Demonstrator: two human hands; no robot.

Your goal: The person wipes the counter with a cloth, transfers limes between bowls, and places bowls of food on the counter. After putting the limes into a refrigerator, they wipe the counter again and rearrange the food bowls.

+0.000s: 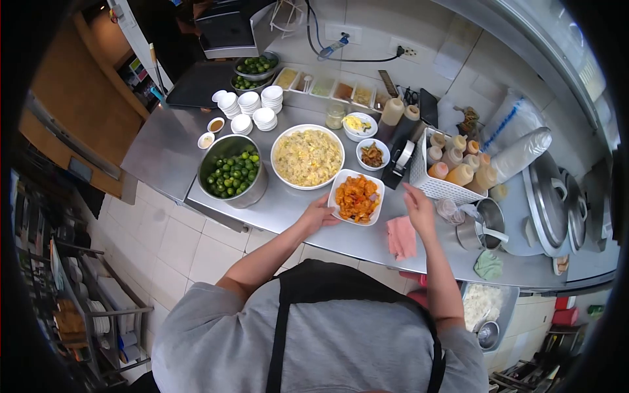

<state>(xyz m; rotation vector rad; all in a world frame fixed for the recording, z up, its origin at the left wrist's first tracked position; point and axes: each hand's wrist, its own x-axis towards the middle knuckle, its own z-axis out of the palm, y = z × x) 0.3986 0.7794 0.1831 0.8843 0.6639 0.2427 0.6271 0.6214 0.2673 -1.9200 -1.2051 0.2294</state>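
My left hand [319,215] holds the left edge of a white square bowl [376,219] of orange-red food pieces [358,198], at the counter's front edge. To the right of that bowl, my right hand [419,208] is off it, fingers apart and holding nothing, above a pink cloth [401,238]. Behind the bowl sits a large round bowl of fried rice [308,157]. A small bowl of brown food [373,154] and a bowl with yellow pieces [359,124] stand further back. A black tape dispenser [399,165] is just behind my right hand.
A steel pot of green citrus [232,174] stands left, with stacked white cups [249,103] behind. At right are a white basket [438,187] of sauce bottles, steel pans [468,234], a green cloth [488,264] and large lids [549,202]. Condiment trays [321,86] line the back.
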